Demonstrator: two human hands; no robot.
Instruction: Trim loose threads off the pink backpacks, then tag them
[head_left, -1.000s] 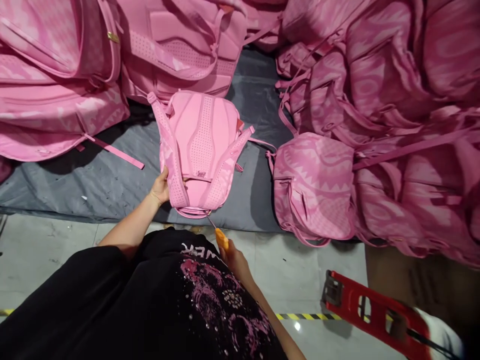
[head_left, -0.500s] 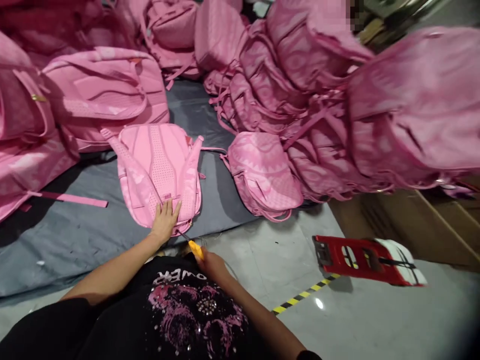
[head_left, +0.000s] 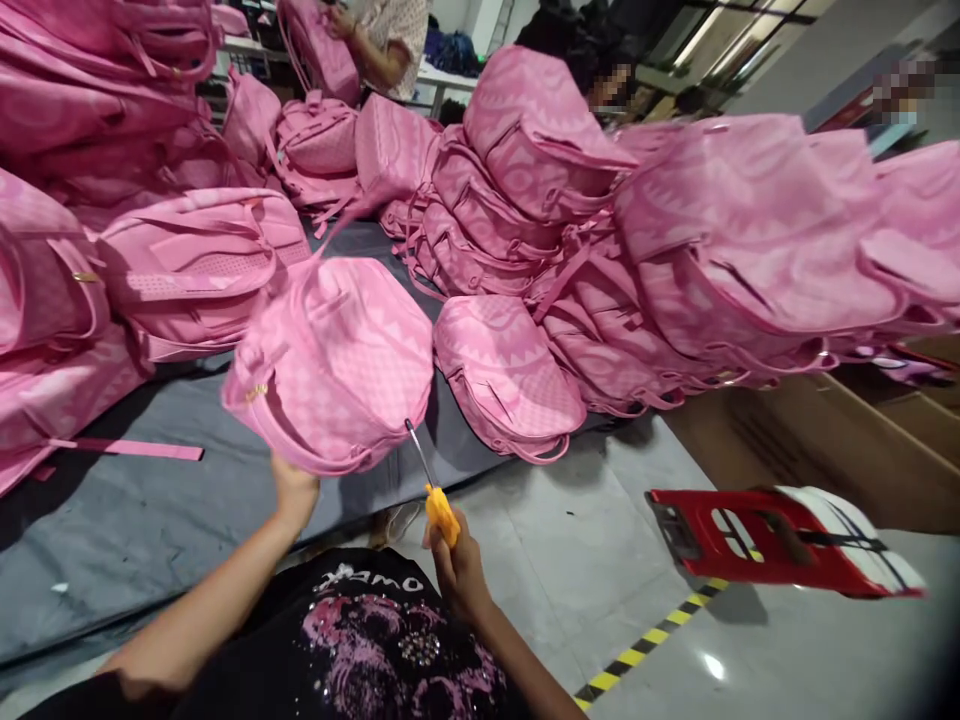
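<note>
While right hand [head_left: 461,568] is gripping orange-handled thin metal tool [head_left: 442,510], left hand [head_left: 295,495] (grip hidden) is touching pink-patterned cloth backpack [head_left: 352,370], handling apparently unfinished.

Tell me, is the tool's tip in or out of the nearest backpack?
Out: the yellow-handled tool shows its dark tip whole by the nearest backpack. Touching or not, I cannot tell.

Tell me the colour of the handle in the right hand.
The handle is yellow-orange; it shows best in the head view.
</note>
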